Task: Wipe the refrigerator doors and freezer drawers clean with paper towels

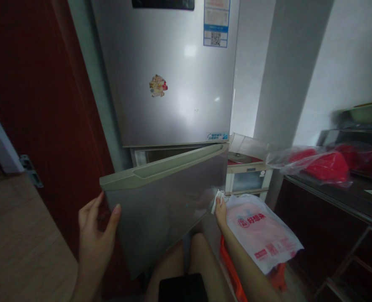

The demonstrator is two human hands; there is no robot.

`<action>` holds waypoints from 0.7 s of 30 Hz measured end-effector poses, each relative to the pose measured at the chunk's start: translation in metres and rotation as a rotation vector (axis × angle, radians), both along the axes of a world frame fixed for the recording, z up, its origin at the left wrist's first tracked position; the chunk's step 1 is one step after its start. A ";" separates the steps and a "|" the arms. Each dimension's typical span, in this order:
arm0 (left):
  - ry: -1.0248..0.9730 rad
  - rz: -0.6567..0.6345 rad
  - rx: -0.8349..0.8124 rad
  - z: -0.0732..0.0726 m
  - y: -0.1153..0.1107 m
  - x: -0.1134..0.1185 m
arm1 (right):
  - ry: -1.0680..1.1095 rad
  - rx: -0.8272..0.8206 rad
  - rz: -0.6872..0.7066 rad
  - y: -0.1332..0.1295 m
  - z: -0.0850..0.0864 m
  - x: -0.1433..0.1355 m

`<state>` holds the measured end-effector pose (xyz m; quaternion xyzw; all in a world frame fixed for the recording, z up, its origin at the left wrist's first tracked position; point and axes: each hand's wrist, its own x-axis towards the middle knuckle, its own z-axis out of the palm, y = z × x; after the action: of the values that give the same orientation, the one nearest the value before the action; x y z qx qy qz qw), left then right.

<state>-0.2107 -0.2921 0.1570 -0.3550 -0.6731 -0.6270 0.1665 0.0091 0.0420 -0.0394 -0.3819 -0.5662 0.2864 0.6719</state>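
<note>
The lower fridge door [163,209] stands ajar, swung out toward me, with its top grip strip facing up. At its free edge on the left, my left hand [96,226] has the thumb on the front face and the fingers at the edge, gripping it. My right hand [221,212] pinches a crumpled white cloth or tissue [216,201] against the door front, near the hinge side. Above is the shut upper fridge door [173,92], silver, with a sticker [157,86] on it. Little of the interior shows behind the lower door.
On the right, a white plastic bag [261,230] with red print lies over an orange stool [231,268]. Behind it stands a pale cabinet-like appliance [247,180]. Red items in clear plastic [324,165] sit on a dark counter [362,193]. A red-brown wooden door [56,105] stands left.
</note>
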 end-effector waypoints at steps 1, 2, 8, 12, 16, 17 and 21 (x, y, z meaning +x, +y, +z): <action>0.003 -0.001 -0.006 0.000 0.000 -0.001 | 0.003 -0.010 0.001 -0.002 -0.003 -0.001; 0.006 -0.002 -0.013 0.001 -0.001 -0.002 | 0.005 -0.016 0.002 -0.002 -0.002 -0.002; 0.018 0.003 -0.016 0.002 -0.003 -0.002 | 0.036 0.055 -0.006 0.006 0.075 -0.018; 0.022 0.015 -0.029 0.002 -0.003 0.001 | 0.016 0.178 0.027 0.008 0.150 -0.027; 0.022 0.017 -0.033 0.001 -0.002 0.001 | -0.048 0.248 0.050 0.004 0.193 -0.031; 0.022 0.012 -0.031 0.001 -0.002 0.000 | -0.062 0.249 0.049 0.003 0.195 -0.031; 0.023 0.011 -0.017 -0.003 -0.001 -0.006 | -0.103 0.216 0.047 -0.003 0.166 -0.029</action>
<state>-0.2167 -0.2927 0.1544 -0.3601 -0.6784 -0.6161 0.1746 -0.0200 0.0393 0.1263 -0.3082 -0.6362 0.2193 0.6724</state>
